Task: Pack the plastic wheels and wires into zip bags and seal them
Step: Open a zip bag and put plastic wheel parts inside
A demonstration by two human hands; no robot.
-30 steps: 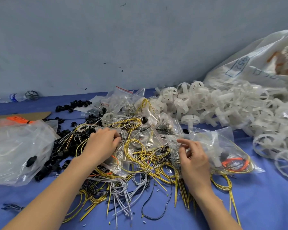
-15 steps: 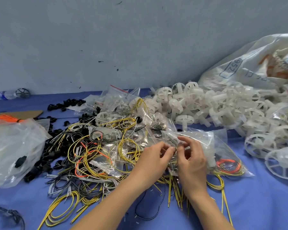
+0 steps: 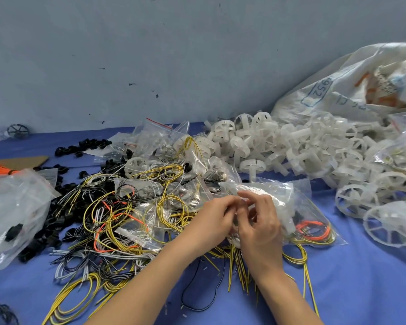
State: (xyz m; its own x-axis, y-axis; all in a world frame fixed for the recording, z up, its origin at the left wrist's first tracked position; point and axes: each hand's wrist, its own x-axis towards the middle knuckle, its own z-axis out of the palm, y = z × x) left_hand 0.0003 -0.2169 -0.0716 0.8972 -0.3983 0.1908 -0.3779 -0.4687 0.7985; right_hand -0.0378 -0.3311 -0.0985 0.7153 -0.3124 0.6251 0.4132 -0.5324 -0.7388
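**On the blue table cover [image 3: 361, 289]: a zip bag [image 3: 302, 207] pinched at its mouth**

The bag is laid on its side, with orange wires [image 3: 312, 228] seen inside. Its left end is pinched by the left hand [image 3: 211, 219] and the right hand [image 3: 260, 221], met fingertip to fingertip. Sealing is judged to be in hand; next, the zip strip must be pressed shut end to end, no wire caught. To the left, loose wires [image 3: 127, 219] are tangled; white plastic wheels [image 3: 302, 146] are heaped behind.
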